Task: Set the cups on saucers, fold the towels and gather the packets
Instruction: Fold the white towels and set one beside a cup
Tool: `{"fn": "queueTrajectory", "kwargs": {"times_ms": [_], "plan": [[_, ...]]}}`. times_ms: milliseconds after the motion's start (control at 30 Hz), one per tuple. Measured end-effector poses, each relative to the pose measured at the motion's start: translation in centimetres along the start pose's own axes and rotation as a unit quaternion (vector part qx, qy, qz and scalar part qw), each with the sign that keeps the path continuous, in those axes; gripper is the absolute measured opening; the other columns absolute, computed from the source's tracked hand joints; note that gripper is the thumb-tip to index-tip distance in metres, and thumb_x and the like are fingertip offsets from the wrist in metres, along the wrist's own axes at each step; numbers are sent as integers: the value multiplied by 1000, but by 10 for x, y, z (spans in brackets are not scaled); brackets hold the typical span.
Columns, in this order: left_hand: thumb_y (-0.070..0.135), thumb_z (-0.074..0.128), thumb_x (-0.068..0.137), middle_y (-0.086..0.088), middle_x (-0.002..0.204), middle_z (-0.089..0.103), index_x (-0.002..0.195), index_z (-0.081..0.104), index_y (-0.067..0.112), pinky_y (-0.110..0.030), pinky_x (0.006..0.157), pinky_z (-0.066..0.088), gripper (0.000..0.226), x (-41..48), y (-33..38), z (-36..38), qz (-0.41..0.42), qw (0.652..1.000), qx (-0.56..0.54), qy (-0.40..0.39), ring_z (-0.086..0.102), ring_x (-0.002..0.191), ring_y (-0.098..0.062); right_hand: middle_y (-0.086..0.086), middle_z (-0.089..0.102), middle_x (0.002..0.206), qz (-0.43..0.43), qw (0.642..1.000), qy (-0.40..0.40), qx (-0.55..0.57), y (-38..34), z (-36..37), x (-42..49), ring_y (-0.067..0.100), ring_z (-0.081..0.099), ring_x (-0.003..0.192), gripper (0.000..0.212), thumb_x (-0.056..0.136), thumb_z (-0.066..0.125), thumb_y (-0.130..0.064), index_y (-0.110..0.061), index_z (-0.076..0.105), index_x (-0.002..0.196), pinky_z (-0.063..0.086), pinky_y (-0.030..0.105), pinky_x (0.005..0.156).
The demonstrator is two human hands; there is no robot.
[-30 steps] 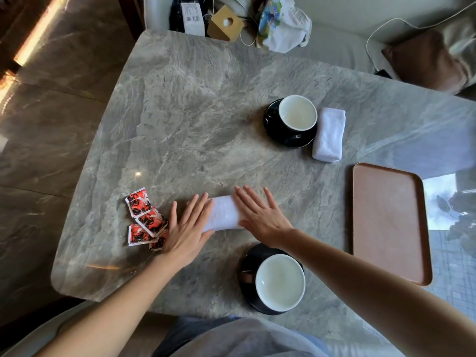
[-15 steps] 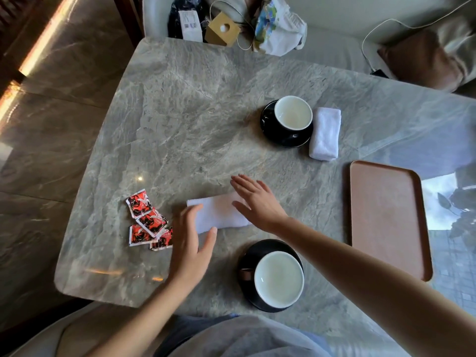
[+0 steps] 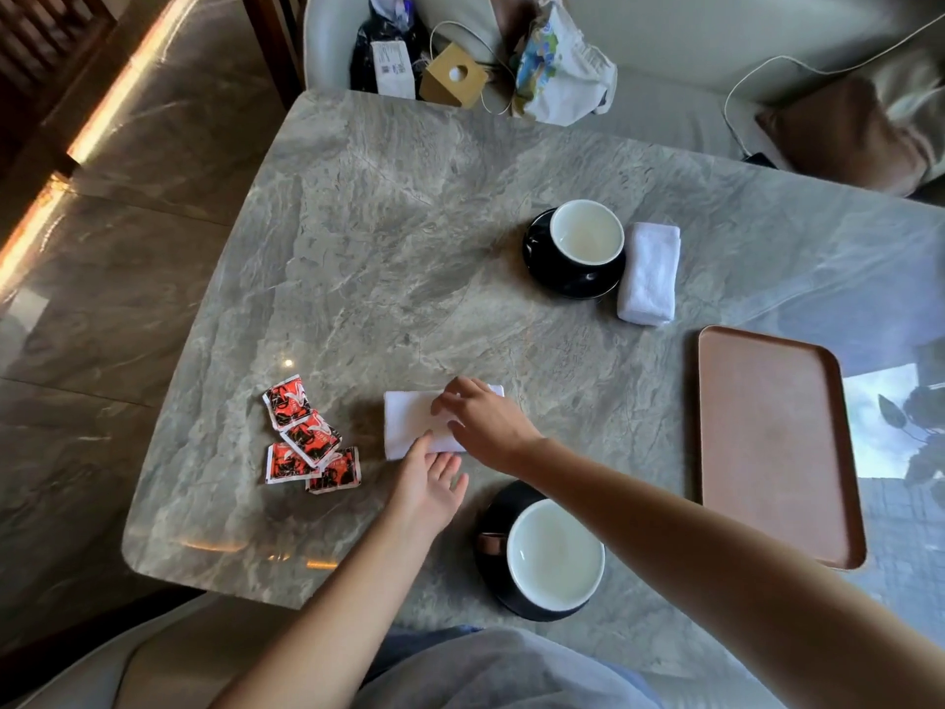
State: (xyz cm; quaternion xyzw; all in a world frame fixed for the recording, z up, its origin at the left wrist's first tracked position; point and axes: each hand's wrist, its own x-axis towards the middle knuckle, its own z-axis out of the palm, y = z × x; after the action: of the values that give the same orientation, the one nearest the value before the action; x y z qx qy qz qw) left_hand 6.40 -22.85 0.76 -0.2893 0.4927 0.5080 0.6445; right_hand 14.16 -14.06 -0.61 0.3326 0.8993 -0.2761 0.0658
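Near towel (image 3: pixel 409 419): flat white rectangle on the marble table (image 3: pixel 383 248), between the packets (image 3: pixel 309 437) and the near cup (image 3: pixel 555 555), which already sits on its saucer (image 3: pixel 491 514). Step in hand looks like the fold. To do it well: pin 1 edge flat, bring the other over square, match corners, smooth out toward the ends.

Right hand (image 3: pixel 486 427) rests on the towel's right half, fingers loosely spread, palm down; cannot tell if it pinches an edge. Left hand (image 3: pixel 429 483) is open, fingertips touching the near edge, holding nothing.

4 packets overlap just left of it. Far cup (image 3: pixel 585 232) is on its saucer, folded towel (image 3: pixel 649 273) touching beside. Tray (image 3: pixel 767 437) to the right.
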Motion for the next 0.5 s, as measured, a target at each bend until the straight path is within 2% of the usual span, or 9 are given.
{"fn": "queueTrajectory", "kwargs": {"times_ms": [67,100,167,233,267,367,400,433,500], "plan": [[34,49,93,-2,137,47,134,43,9,-31,113,25,49,3,5,9,-2,1000,-1,9,35,137,-13,5,49,128,24,999,-4,35,1,-2,-2,22,45,123,35,92,50,-11,-18,56,126,49,38,86],[35,52,91,0,120,55,120,53,11,-30,108,32,38,4,7,13,-5,1000,7,11,44,128,-12,5,49,128,34,998,-5,49,2,-4,-3,23,47,121,36,92,49,-11,-18,56,126,49,38,88],[35,57,88,3,85,61,86,57,15,-24,80,47,20,6,11,26,3,999,36,21,59,93,-12,7,49,126,60,994,6,89,6,-7,-4,27,54,111,36,91,49,-9,-17,57,126,48,37,87],[36,53,90,3,63,66,77,55,17,-20,56,50,24,6,15,38,30,996,89,13,57,71,-12,9,52,123,91,984,33,151,9,-10,-7,28,59,102,36,90,49,-6,-14,58,124,45,32,83],[38,48,93,0,64,67,79,56,16,-20,55,51,27,5,15,45,46,993,112,-7,57,71,-13,10,54,121,101,977,50,184,12,-11,-10,28,61,99,34,91,49,-6,-12,60,122,45,30,83],[44,42,94,-10,99,64,105,59,10,-30,91,49,39,7,15,62,92,977,187,-37,60,98,-22,9,58,110,122,950,125,261,22,-23,-21,23,62,88,27,88,56,-7,-12,64,114,47,30,82],[44,43,93,-12,108,63,116,57,9,-35,97,47,43,7,15,68,106,972,205,-34,59,105,-24,6,57,106,126,940,160,274,27,-30,-26,19,59,85,25,86,60,-9,-13,66,110,48,29,80],[42,44,93,-11,112,63,123,54,9,-37,96,47,45,7,14,73,124,967,221,-34,59,107,-24,2,55,104,127,931,198,279,34,-36,-33,15,56,86,25,83,65,-11,-14,65,107,46,27,80],[37,45,92,-8,105,65,125,51,12,-34,82,49,42,4,10,85,147,958,239,-59,62,96,-22,-1,53,109,137,911,253,294,49,-48,-50,12,50,95,35,78,73,-15,-14,60,110,43,25,84]]}}
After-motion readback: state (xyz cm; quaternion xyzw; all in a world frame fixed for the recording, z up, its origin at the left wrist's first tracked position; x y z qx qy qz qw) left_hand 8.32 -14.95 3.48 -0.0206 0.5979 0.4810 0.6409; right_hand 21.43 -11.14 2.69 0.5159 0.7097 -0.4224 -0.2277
